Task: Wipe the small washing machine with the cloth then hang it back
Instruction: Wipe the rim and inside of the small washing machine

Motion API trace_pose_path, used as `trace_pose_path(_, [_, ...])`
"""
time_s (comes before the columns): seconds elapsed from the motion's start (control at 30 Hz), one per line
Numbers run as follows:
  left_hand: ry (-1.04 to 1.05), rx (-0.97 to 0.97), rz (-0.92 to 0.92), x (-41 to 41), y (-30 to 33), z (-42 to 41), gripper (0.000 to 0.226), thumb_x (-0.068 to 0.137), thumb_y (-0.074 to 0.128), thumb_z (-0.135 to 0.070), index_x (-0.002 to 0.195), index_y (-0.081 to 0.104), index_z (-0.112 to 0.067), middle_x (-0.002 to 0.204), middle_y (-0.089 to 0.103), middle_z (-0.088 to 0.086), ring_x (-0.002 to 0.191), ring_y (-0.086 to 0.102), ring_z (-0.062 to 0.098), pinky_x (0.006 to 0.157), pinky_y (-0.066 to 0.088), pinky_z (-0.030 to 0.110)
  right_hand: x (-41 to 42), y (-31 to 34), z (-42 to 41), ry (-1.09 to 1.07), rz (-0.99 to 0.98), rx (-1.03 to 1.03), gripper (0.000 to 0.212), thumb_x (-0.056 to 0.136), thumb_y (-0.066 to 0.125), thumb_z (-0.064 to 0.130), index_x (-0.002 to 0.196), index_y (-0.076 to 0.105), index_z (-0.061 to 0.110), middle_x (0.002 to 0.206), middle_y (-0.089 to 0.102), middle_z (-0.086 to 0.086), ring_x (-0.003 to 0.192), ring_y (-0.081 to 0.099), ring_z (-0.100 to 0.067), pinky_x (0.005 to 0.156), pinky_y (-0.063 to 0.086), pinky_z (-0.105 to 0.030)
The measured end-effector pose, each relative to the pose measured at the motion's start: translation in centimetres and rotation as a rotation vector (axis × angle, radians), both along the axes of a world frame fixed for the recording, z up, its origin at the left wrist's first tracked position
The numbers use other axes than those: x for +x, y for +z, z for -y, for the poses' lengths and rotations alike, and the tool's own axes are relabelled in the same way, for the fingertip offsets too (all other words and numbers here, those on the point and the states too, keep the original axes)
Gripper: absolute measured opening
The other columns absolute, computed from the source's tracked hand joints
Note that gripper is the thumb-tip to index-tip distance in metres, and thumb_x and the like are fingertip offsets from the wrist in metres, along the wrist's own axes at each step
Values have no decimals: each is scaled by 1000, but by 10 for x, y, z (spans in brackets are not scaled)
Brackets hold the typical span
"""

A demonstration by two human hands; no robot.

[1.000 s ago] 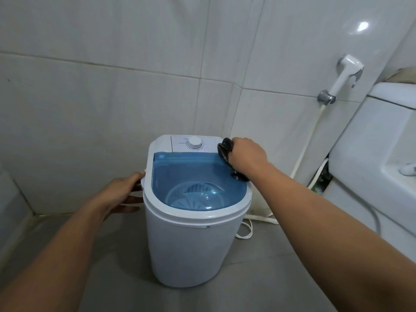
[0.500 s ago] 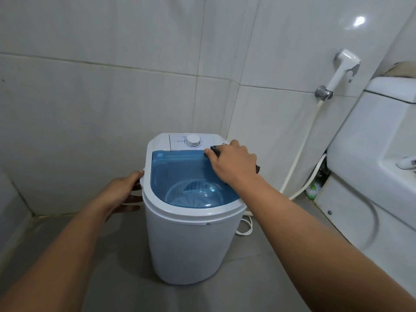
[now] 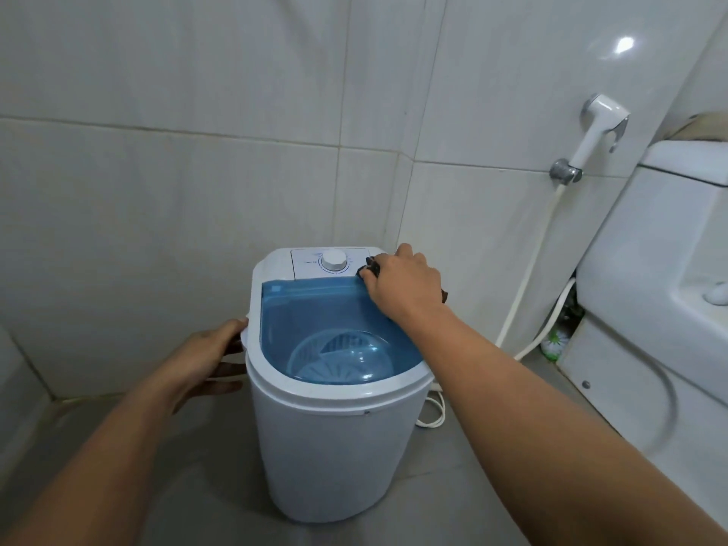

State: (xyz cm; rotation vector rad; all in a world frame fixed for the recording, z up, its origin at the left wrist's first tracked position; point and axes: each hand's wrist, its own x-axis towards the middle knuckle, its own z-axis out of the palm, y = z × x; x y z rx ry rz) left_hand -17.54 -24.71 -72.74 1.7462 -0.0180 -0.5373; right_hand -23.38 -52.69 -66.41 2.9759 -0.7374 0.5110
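Observation:
A small white washing machine [image 3: 331, 447] with a clear blue lid [image 3: 315, 309] and a white dial [image 3: 334, 260] stands on the grey floor in the tiled corner. My right hand [image 3: 402, 283] presses a dark cloth [image 3: 370, 267] on the machine's top at the back right, next to the dial; most of the cloth is hidden under the hand. My left hand [image 3: 205, 358] holds the machine's left side at its handle, fingers spread along the rim.
A white toilet [image 3: 662, 293] stands to the right, very close. A white bidet sprayer [image 3: 598, 128] hangs on the wall with its hose [image 3: 528, 277] running down behind the machine. The machine's white cord [image 3: 433, 411] lies on the floor at its right.
My right hand with the cloth slid from the lid's right rim back onto the control panel, beside the dial. My left hand stayed on the machine's left side.

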Motion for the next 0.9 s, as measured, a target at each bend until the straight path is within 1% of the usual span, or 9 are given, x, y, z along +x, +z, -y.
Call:
trace_pose_path(0.1, [-7, -4, 3, 1, 1, -1, 37, 100, 58, -47, 111, 79, -19, 113, 81, -4, 93, 79, 27, 98, 60, 53, -7, 1, -17, 50, 4, 7, 45, 101, 40, 52, 123, 67, 24, 119, 51, -7, 107, 52, -30, 73, 41, -41])
trace_pose_path(0.2, [-13, -7, 7, 3, 0, -3, 36, 101, 59, -47, 110, 80, -19, 111, 81, -5, 91, 79, 27, 96, 61, 52, -48, -4, -37, 271, 79, -75, 42, 100, 42, 56, 122, 66, 30, 114, 53, -3, 105, 53, -26, 77, 49, -40])
trace_pose_path(0.27, [-14, 1, 7, 5, -1, -3, 37, 100, 60, -48, 110, 80, -19, 108, 82, -6, 91, 80, 26, 94, 62, 51, -66, -6, -27, 311, 80, -103, 42, 99, 44, 58, 124, 64, 32, 112, 52, -1, 103, 53, -24, 76, 51, -39])
trace_pose_path(0.43, [-17, -2, 6, 6, -2, -2, 38, 101, 59, -51, 110, 79, -20, 112, 79, -6, 91, 79, 26, 87, 63, 44, -26, 7, 32, 7, -11, 23, 47, 99, 42, 58, 125, 65, 27, 117, 53, -7, 108, 56, -31, 80, 50, -42])
trace_pose_path(0.53, [-17, -8, 1, 4, -1, -3, 39, 100, 59, -54, 111, 78, -22, 113, 79, -10, 91, 80, 25, 90, 63, 46, 1, 8, 41, -90, 4, 163, 50, 97, 44, 59, 118, 67, 20, 118, 55, -10, 103, 61, -35, 79, 48, -40])
trace_pose_path(0.6, [-24, -20, -24, 3, -1, -3, 41, 98, 60, -58, 111, 79, -25, 107, 80, -16, 88, 81, 22, 93, 62, 48, 1, 11, 32, -108, 10, 181, 50, 96, 46, 58, 116, 68, 17, 117, 55, -10, 101, 63, -36, 79, 48, -41])
trace_pose_path(0.7, [-45, -51, -62, -1, -1, -5, 39, 98, 60, -60, 106, 78, -27, 87, 80, -25, 93, 79, 21, 99, 58, 51, -19, 13, -7, 18, 38, 151, 47, 97, 46, 59, 112, 71, 21, 113, 56, -8, 94, 64, -33, 76, 50, -38])
trace_pose_path(0.8, [-60, -58, -71, -1, -1, -7, 42, 96, 60, -64, 108, 78, -28, 94, 81, -21, 99, 77, 20, 101, 57, 51, -31, 8, -71, 237, 56, 10, 44, 99, 44, 56, 112, 69, 23, 116, 52, -5, 98, 59, -30, 74, 50, -40])
trace_pose_path(0.9, [-61, -40, -60, 0, -2, -9, 45, 95, 60, -65, 112, 78, -28, 104, 80, -17, 102, 76, 20, 100, 57, 51, -13, 4, -117, 396, 56, -40, 42, 100, 45, 52, 115, 67, 19, 118, 49, -7, 104, 54, -30, 69, 45, -40])
